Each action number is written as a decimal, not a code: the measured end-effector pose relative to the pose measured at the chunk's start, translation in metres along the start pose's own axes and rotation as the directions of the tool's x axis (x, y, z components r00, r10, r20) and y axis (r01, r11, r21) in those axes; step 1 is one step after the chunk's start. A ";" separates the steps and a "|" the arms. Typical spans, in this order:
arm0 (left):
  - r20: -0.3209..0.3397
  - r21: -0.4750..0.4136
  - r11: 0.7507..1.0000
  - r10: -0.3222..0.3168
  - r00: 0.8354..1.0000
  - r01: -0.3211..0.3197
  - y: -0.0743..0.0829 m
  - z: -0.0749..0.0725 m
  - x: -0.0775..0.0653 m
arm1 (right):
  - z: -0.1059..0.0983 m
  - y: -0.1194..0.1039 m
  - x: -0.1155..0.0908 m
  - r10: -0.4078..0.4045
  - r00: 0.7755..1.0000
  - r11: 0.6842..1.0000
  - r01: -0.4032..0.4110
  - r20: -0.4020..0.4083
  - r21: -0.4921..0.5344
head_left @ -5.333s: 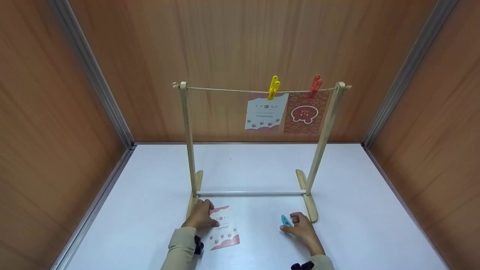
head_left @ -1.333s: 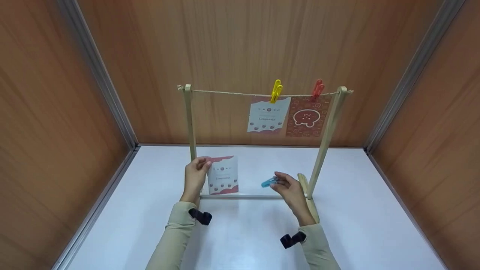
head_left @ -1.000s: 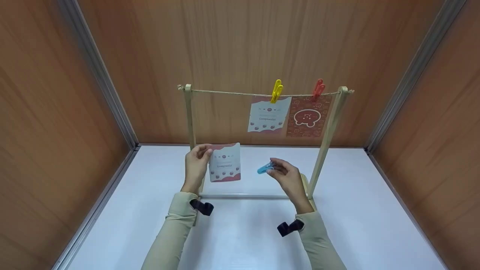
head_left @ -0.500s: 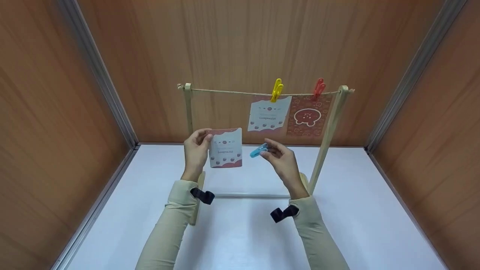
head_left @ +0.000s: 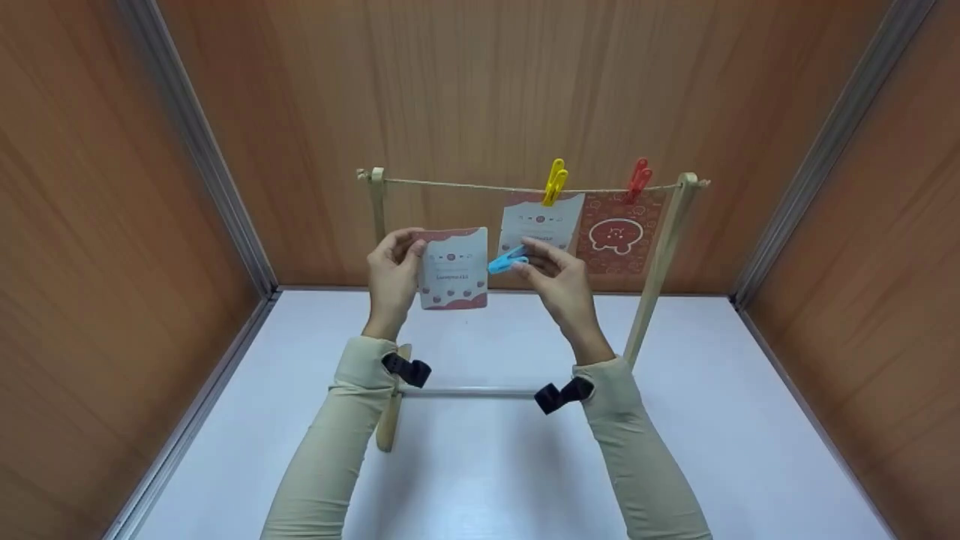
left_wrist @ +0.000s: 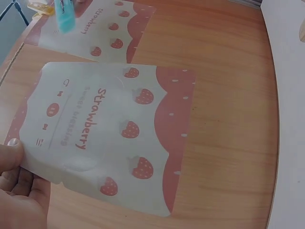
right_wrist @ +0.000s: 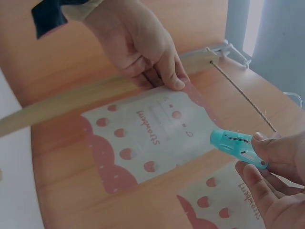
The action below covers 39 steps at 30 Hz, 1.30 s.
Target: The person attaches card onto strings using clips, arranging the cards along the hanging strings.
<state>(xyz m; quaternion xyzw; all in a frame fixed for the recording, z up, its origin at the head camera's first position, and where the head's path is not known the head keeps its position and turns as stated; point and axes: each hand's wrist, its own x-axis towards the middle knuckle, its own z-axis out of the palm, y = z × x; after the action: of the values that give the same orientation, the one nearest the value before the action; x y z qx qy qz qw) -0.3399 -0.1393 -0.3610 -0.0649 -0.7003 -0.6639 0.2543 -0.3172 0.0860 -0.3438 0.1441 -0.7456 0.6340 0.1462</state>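
My left hand (head_left: 394, 277) pinches a strawberry-printed card (head_left: 454, 274) by its upper left corner, thumb in front. The card hangs in the air below the string (head_left: 450, 184), left of the pegged cards. In my right hand (head_left: 562, 289) a light blue clothes peg (head_left: 508, 260) is pinched between thumb and fingers, its nose pointing left at the card's right edge. The right wrist view shows the blue clothes peg (right_wrist: 238, 145) overlapping the card's edge (right_wrist: 157, 133). Behind my right fingers hangs a second strawberry card (head_left: 540, 217), partly hidden.
A yellow peg (head_left: 555, 182) holds the second strawberry card on the string, and a red peg (head_left: 638, 180) holds a red bear card (head_left: 616, 234). Wooden posts (head_left: 660, 270) carry the string above a white table (head_left: 480, 480). Wood-grain panels (head_left: 465, 90) enclose three sides.
The card was lifted off the table by my left hand and raised toward the string. My right hand rose with the blue clothes peg and moved left, closer to the card.
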 end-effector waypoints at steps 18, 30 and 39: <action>-0.032 -0.031 0.992 0.125 0.992 -0.126 0.018 0.006 0.019 | 0.007 -0.038 0.025 -0.152 0.985 0.983 0.159 -0.077 0.095; -0.043 -0.043 0.990 0.136 0.990 -0.138 0.029 0.011 0.028 | 0.015 -0.051 0.041 -0.247 0.956 0.966 0.256 -0.156 0.040; -0.051 -0.045 0.982 0.179 0.983 -0.181 0.035 0.014 0.031 | 0.019 -0.057 0.051 -0.234 0.950 0.965 0.254 -0.206 0.073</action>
<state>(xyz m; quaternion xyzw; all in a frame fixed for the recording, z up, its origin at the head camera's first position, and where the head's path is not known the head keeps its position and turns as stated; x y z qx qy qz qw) -0.3553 -0.1293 -0.3156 -0.1186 -0.6689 -0.6564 0.3280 -0.3420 0.0571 -0.2752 0.1794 -0.6719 0.6581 0.2886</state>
